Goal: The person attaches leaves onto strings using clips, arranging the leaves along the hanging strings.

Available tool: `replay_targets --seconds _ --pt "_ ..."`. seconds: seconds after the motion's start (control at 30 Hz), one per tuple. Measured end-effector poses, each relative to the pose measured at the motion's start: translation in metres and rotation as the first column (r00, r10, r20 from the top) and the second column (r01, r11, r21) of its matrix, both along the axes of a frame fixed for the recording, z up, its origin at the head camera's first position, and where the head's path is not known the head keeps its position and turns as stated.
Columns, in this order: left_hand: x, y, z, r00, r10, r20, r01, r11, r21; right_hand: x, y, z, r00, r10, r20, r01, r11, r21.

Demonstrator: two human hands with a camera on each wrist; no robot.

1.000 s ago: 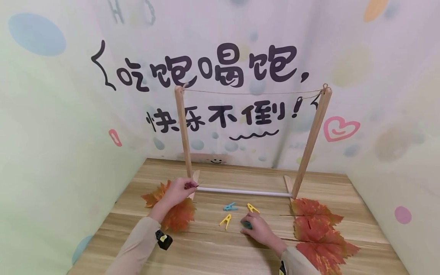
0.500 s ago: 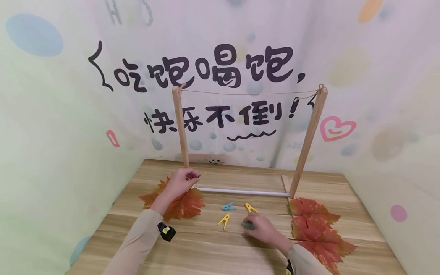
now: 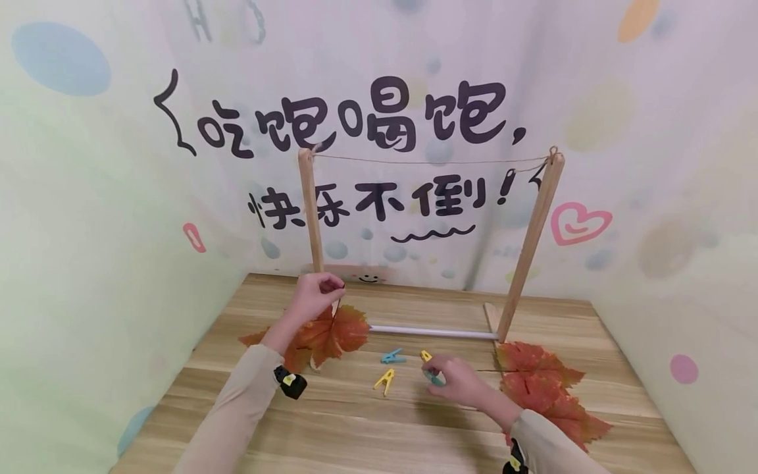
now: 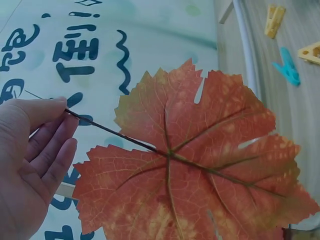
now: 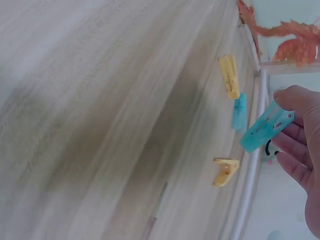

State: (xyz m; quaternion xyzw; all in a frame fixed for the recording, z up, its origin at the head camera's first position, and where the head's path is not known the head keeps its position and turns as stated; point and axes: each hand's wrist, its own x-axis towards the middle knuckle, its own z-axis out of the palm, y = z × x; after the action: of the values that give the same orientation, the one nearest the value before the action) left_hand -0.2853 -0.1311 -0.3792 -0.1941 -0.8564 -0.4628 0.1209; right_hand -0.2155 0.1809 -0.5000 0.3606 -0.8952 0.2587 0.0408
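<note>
By its thin dark stem, my left hand (image 3: 316,293) pinches a red-orange artificial maple leaf (image 4: 185,165), which hangs below the fingers near the left post. My right hand (image 3: 458,382) pinches a blue-green clothespin (image 5: 267,126) between thumb and fingers, raised over the table. On the wood surface near it lie a blue clothespin (image 3: 392,356), a yellow clothespin (image 3: 384,380) and another yellow clothespin (image 3: 425,356), partly hidden behind the right hand. A thin string (image 3: 426,162) runs between the tops of two wooden posts, with nothing hanging from it.
The right wooden post (image 3: 530,250) and left wooden post (image 3: 310,210) stand on the table (image 3: 355,428), joined low down by a white rod (image 3: 435,332). More leaves (image 3: 541,388) lie at the right, and another leaf (image 3: 254,337) is partly under the left arm. A printed curtain hangs behind.
My left hand has risen and lifted the leaf by its stem off the leaf beneath. My right hand has come up slightly with the clothespin and moved a little right.
</note>
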Motion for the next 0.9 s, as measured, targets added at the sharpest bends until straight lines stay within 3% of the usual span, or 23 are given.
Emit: replay_targets --seconds 0.23,0.43,0.63,0.9 --pt "-0.008 0.0 0.017 1.0 0.025 0.001 -0.025 0.998 0.057 0.005 0.003 0.021 0.999 0.029 -0.028 -0.03 0.998 -0.049" --pt "-0.014 0.002 0.033 0.999 0.031 0.008 -0.031 0.992 0.122 0.007 0.003 0.044 0.998 0.06 0.0 -0.06 0.995 -0.076" --pt "-0.019 0.006 0.048 1.0 0.021 0.023 -0.024 0.986 0.166 0.003 0.003 0.078 0.991 0.127 -0.045 -0.13 0.989 -0.076" --pt "-0.027 0.013 0.061 0.998 0.04 -0.051 -0.03 0.98 0.194 -0.014 0.008 0.125 0.987 0.106 -0.118 -0.115 0.991 -0.073"
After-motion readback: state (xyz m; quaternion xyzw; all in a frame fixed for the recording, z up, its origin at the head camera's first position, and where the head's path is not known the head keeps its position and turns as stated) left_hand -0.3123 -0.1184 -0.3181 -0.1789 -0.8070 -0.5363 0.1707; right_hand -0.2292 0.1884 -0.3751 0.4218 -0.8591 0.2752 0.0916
